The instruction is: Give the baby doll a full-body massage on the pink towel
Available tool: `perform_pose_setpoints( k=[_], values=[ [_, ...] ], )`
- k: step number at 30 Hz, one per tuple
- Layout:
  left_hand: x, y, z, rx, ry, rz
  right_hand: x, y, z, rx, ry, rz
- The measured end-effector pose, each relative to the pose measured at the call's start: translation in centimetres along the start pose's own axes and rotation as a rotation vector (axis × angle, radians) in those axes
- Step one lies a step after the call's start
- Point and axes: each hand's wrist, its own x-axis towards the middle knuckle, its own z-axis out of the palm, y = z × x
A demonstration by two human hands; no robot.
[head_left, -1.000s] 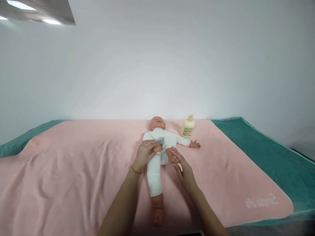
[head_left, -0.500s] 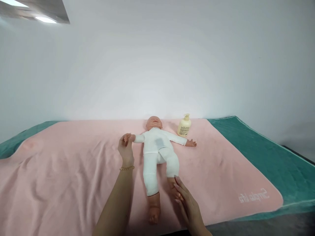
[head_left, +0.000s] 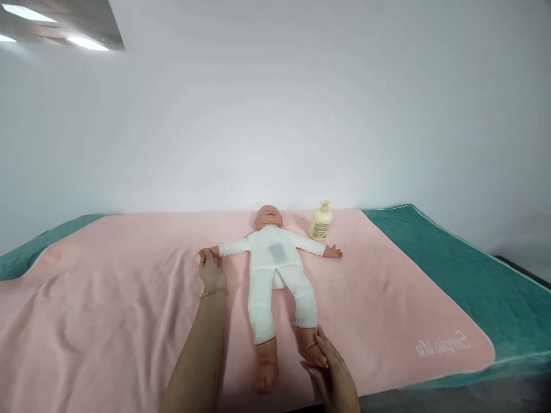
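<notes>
A baby doll (head_left: 275, 252) in white clothing lies on its back on a pink blanket (head_left: 374, 310), its head at the far side. Its arms are spread out to the sides. My left hand (head_left: 210, 271), with a gold bracelet at the wrist, is closed around the doll's hand on the left. Low in the picture, my right hand (head_left: 333, 373) grips the doll's foot on the right, with fingers along its outer side and thumb beneath. The doll's other foot (head_left: 267, 376) rests untouched on the blanket.
A pale yellow pump bottle (head_left: 321, 222) stands on the blanket beside the doll's outstretched arm. Green cloth (head_left: 465, 275) shows under the blanket at both sides. A white wall (head_left: 275, 115) rises right behind the far edge.
My left hand has moved left and down with the doll's arm, which is now straighter. My right hand has drawn the doll's foot toward me and slightly right, and that leg is more extended.
</notes>
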Motion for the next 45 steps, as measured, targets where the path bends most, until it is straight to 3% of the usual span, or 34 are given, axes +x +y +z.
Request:
perform_pose_setpoints(
  k=[8, 16, 21, 26, 29, 33, 35, 41, 45],
  values=[
    [-2.3, 0.4, 1.8, 0.078, -0.113, 0.166, 1.1, -0.2, -0.1, 0.002, 0.016, 0.045],
    [-7.1, 0.1, 3.0, 0.532, -0.515, 0.436, 8.0, -0.8, -1.5, 0.13, -0.005, 0.148],
    [-7.3, -0.7, 2.6, 0.777, -0.88, 0.596, 13.1, -1.2, -1.2, 0.078, -0.053, 0.104],
    [-6.5, -1.0, 2.6, 0.913, -1.049, 0.735, 15.9, -1.4, -0.3, 0.036, -0.084, 0.164],
    [-6.4, -1.1, 2.7, 0.945, -1.085, 0.76, 16.3, -1.4, 0.0, 0.038, -0.096, 0.172],
    [-6.6, -0.9, 2.7, 0.9, -1.06, 0.711, 15.6, -1.5, -0.1, 0.061, -0.074, 0.162],
    [-6.5, -0.4, 2.6, 0.831, -0.986, 0.629, 14.7, -1.6, -0.4, 0.08, -0.047, 0.144],
    [-4.2, 1.4, 2.3, 0.568, -0.415, 0.43, 10.2, -2.3, -1.6, 0.146, -0.033, 0.144],
    [-1.7, 1.1, 1.1, 0.256, -0.158, 0.178, 7.2, -2.0, -2.6, 0.129, -0.05, 0.158]
  ],
)
